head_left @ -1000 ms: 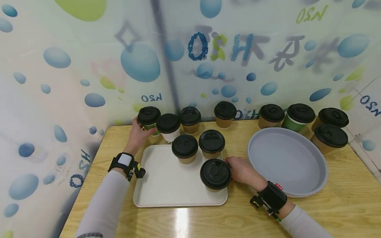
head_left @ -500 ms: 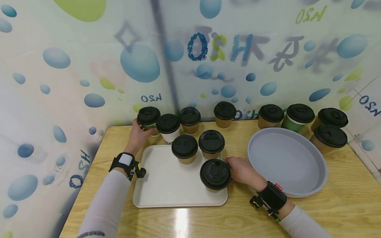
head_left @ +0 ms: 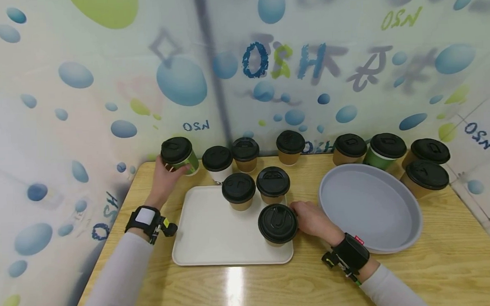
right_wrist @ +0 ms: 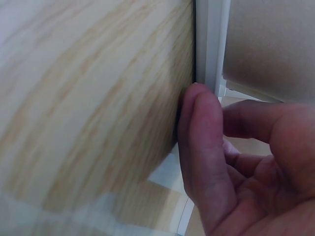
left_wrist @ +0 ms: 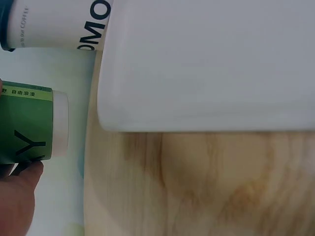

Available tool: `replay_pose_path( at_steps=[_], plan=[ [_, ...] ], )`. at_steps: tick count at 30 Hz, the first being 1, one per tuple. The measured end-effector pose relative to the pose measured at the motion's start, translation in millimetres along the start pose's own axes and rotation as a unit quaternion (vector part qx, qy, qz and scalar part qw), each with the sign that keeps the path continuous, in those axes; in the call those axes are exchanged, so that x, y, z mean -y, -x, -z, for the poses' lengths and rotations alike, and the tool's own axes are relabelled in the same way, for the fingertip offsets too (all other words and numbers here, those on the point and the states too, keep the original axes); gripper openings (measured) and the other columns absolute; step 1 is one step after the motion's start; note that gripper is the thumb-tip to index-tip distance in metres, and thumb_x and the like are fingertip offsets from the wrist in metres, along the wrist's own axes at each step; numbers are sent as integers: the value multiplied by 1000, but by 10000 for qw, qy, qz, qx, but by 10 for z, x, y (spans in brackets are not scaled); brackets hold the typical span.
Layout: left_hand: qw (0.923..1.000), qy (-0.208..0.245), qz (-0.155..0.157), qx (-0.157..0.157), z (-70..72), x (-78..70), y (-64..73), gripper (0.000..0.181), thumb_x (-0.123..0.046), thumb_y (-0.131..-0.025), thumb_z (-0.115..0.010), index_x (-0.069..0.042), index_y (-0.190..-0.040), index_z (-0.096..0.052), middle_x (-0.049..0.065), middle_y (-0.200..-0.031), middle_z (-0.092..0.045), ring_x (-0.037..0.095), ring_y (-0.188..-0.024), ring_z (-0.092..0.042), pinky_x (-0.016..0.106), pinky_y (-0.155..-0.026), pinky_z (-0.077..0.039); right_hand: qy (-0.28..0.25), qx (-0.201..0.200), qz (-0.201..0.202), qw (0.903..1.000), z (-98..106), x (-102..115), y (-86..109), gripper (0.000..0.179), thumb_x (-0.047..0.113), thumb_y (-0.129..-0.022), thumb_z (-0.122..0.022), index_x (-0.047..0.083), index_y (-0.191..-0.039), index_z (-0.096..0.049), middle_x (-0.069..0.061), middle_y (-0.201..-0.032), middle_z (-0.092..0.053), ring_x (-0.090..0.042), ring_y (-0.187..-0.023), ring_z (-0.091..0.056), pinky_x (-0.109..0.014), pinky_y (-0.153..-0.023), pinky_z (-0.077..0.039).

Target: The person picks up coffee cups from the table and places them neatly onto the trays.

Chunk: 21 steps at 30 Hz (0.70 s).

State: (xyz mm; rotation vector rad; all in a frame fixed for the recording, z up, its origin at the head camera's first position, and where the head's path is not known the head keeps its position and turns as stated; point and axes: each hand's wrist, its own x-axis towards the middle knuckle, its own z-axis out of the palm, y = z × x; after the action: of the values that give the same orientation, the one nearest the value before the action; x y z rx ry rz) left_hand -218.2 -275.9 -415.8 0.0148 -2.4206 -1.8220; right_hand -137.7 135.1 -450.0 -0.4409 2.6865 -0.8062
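Note:
My left hand (head_left: 165, 180) grips a green paper coffee cup (head_left: 188, 163) with a black lid, tilted and held behind the back left corner of a white tray (head_left: 207, 237). In the left wrist view the green cup (left_wrist: 27, 123) shows its pale bottom, with a thumb (left_wrist: 22, 191) against its side. At the tray's right edge, my right hand (head_left: 312, 219) pinches the rim with curled fingers (right_wrist: 206, 132), beside a brown cup (head_left: 276, 224) with a black lid. Two more brown cups (head_left: 239, 191) (head_left: 272, 184) stand towards the tray's back right.
Behind the tray stand a white cup (head_left: 218, 165) and brown cups (head_left: 245, 154) (head_left: 290, 147). A round grey tray (head_left: 368, 207) lies to the right, with brown cups (head_left: 424, 178) and a green cup (head_left: 384, 150) around its far side. A printed curtain (head_left: 243, 103) hangs behind the wooden table (head_left: 274, 287).
My left hand has moved left with the green cup, away from the white cup, and the green cup has become tilted. The right hand and the tray have not visibly moved.

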Motion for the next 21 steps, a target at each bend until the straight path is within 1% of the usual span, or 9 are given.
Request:
replay_pose_path(
  at_steps=[1, 4, 5, 8, 11, 12, 16, 19, 21],
  plan=[
    [10000, 41, -18, -7, 15, -11, 33, 86, -6, -95, -72, 2, -157, -14, 26, -158, -25, 44, -150, -28, 52, -121, -30, -2, 4, 1, 10000, 1, 1, 4, 7, 9, -95, -72, 11, -89, -70, 3, -71, -62, -13, -64, -58, -29, -60, -49],
    [9998, 86, -179, -67, 60, 56, 92, 85, -10, -96, -74, -3, -158, -16, 21, -158, -27, 39, -148, -33, 50, -120, -33, -1, 13, 0, 10000, 4, 7, 10, 6, 9, -95, -72, 11, -89, -71, 3, -72, -62, -13, -64, -58, -30, -60, -49],
    [9997, 81, -226, -74, 67, 49, 123, 85, -9, -96, -74, -3, -158, -17, 21, -157, -29, 39, -148, -34, 50, -120, -33, 3, 14, 1, 10000, 3, 7, 12, 6, 9, -95, -72, 11, -89, -70, 3, -72, -62, -13, -64, -58, -29, -60, -49],
    [9992, -53, -377, -92, 97, 106, 184, 82, -10, -96, -74, -4, -158, -22, 19, -155, -35, 37, -144, -39, 46, -118, -37, 28, 6, 0, 10000, 0, 9, 11, 6, 9, -95, -72, 10, -90, -70, 2, -72, -63, -13, -64, -58, -30, -60, -49],
    [9991, -176, -385, -12, 117, 92, 278, 79, -10, -96, -75, -3, -158, -25, 17, -152, -40, 35, -141, -43, 43, -115, -41, 25, 6, 2, 10000, -2, 7, 11, 6, 9, -95, -72, 9, -90, -70, 2, -73, -63, -14, -64, -58, -30, -59, -50],
    [9989, -211, -411, 2, 127, 125, 295, 79, -11, -96, -75, -4, -158, -26, 16, -152, -40, 34, -140, -44, 39, -114, -43, 19, 9, -4, 10000, -2, 7, 11, 5, 9, -95, -73, 9, -90, -70, 2, -73, -64, -14, -64, -59, -30, -59, -51],
    [9993, -156, -343, 62, 136, 109, 412, 80, -13, -95, -76, -5, -158, -26, 13, -151, -38, 33, -140, -43, 27, -106, -48, 37, 17, -26, 10000, -2, 1, 10, 5, 9, -95, -72, 8, -91, -70, 1, -73, -64, -14, -64, -59, -30, -59, -51],
    [9994, -149, -317, 53, 146, 103, 485, 80, -12, -95, -77, -5, -157, -27, 14, -152, -38, 34, -140, -42, 19, -100, -49, 174, -25, 42, 9998, -3, 0, 9, 6, 8, -96, -71, 9, -90, -70, 1, -73, -61, -15, -65, -56, -31, -61, -49],
    [9992, -207, -312, 101, 153, 102, 532, 80, -12, -95, -77, -5, -158, -29, 14, -152, -39, 33, -140, -42, 19, -101, -48, 273, -60, 75, 9996, -4, -4, 7, 7, 6, -96, -70, 9, -89, -69, 1, -73, -59, -16, -66, -54, -32, -63, -47]
  ],
)
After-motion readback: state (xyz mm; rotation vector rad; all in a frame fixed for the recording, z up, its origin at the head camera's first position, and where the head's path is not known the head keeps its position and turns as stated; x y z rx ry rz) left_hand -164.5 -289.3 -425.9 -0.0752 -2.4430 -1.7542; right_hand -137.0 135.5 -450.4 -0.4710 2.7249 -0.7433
